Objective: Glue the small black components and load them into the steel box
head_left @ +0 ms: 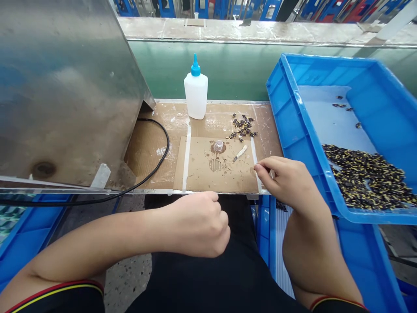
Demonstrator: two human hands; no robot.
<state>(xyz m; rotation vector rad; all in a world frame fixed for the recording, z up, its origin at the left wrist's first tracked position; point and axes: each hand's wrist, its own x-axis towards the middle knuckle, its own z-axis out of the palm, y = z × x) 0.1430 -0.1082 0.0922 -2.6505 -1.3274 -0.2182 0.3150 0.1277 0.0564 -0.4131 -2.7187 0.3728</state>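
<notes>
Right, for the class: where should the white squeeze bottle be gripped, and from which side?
Around the wide body of the white squeeze bottle, coming from the front, across the cardboard sheet. It stands upright near the back edge; its straight sides give a firm hold, while the slim blue nozzle offers little.

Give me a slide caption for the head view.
Right hand pinches at taped cardboard near edge; left hand closed in fist.

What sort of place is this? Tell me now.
Probably a factory assembly bench for small parts: a blue plastic tray heaped with small black-and-yellow parts, a white plastic squeeze bottle with a blue nozzle, and a taped brown cardboard mat.
</notes>
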